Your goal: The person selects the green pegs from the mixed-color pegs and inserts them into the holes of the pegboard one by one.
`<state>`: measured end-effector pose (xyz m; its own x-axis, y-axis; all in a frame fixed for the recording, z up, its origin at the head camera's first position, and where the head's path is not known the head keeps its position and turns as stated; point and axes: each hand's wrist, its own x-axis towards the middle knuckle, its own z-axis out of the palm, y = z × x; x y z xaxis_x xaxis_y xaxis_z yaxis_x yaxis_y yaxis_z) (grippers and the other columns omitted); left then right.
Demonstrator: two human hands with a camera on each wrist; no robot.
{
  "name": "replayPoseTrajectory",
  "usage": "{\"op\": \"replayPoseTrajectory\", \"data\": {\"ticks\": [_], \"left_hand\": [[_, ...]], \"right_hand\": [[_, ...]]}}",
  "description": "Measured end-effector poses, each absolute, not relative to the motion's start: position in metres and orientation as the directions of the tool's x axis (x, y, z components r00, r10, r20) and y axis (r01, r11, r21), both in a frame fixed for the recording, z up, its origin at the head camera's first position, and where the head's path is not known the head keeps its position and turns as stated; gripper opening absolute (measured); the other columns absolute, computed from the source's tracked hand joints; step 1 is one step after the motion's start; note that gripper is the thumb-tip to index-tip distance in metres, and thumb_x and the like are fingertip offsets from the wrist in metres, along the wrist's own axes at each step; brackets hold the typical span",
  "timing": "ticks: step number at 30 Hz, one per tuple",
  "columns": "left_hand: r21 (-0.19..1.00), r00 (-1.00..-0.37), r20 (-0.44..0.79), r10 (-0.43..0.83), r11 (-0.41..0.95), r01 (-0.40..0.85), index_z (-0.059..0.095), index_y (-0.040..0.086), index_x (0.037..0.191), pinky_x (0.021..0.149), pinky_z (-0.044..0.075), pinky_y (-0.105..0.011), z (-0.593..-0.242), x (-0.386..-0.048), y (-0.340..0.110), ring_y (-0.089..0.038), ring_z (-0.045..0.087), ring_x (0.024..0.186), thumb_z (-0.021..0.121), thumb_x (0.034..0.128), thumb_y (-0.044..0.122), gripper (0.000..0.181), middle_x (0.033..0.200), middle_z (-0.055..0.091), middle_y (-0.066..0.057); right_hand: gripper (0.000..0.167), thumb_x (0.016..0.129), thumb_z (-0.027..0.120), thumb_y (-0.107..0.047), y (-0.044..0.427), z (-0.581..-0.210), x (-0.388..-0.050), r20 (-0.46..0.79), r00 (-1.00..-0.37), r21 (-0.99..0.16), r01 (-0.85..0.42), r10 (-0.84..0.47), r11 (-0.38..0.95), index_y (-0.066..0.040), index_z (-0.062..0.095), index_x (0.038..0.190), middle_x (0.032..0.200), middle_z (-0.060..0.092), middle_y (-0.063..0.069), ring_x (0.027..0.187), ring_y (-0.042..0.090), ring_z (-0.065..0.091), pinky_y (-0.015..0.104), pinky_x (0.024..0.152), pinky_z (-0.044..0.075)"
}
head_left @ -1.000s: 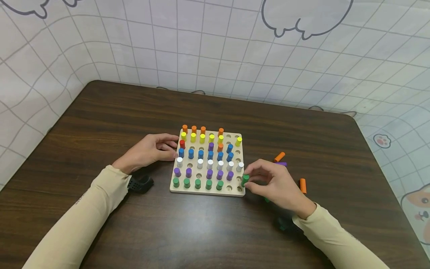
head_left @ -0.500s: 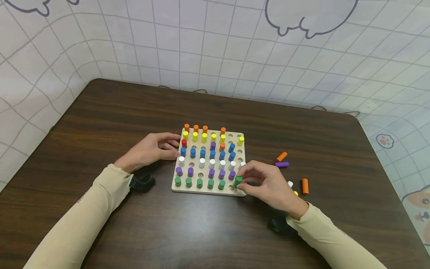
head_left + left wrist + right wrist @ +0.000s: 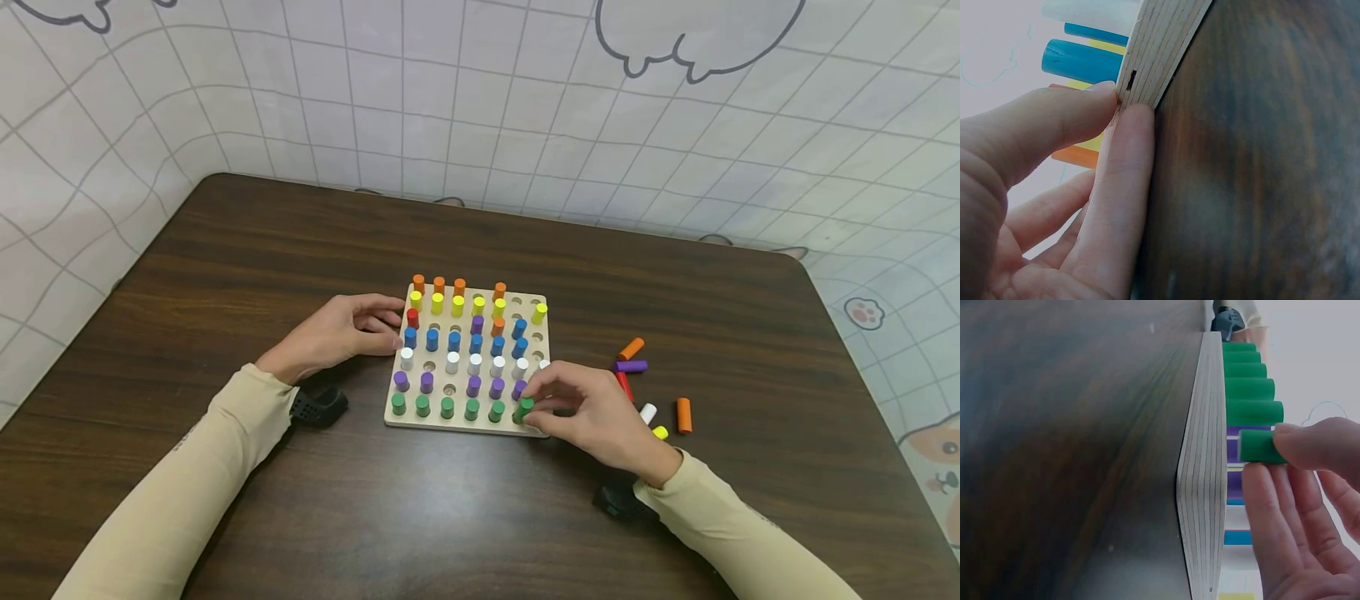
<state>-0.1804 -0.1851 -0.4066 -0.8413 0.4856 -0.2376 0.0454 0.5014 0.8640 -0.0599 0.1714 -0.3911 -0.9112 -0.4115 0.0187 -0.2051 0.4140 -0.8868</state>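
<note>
A square wooden pegboard lies on the table with rows of coloured pegs standing in it. My right hand pinches a green peg between thumb and fingers over the near row's right end. In the right wrist view, that peg's lower end is slightly apart from the board's face, beside the standing green pegs. My left hand rests against the board's left edge. The left wrist view shows its thumb and a fairly straight finger touching the layered side of the board.
Loose pegs lie right of the board: orange, purple, red, white, yellow and another orange peg. A patterned white sheet hangs behind the dark wooden table.
My right hand has moved left with the green peg, from the board's right edge to over the near row. Loose pegs once behind that hand now show. The left hand stays at the board.
</note>
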Motion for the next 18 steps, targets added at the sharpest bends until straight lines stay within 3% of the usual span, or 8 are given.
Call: {"op": "replayPoseTrajectory", "data": {"ticks": [18], "left_hand": [[0.864,-0.842,-0.243,0.482,0.502,0.037,0.051,0.013,0.149,0.091,0.052,-0.020,-0.4050,-0.1794,-0.1842,-0.022,0.066,0.114,0.077,0.0935,0.025,0.063,0.133,0.065,-0.009]], "right_hand": [[0.028,0.083,0.083,-0.002,0.1683,-0.3917,-0.0588,0.014,-0.912,-0.864,-0.217,-0.409,0.455,-0.012,0.072,0.107,0.108,0.074,0.007,0.096,0.015,0.077,0.030,0.088,0.062]]}}
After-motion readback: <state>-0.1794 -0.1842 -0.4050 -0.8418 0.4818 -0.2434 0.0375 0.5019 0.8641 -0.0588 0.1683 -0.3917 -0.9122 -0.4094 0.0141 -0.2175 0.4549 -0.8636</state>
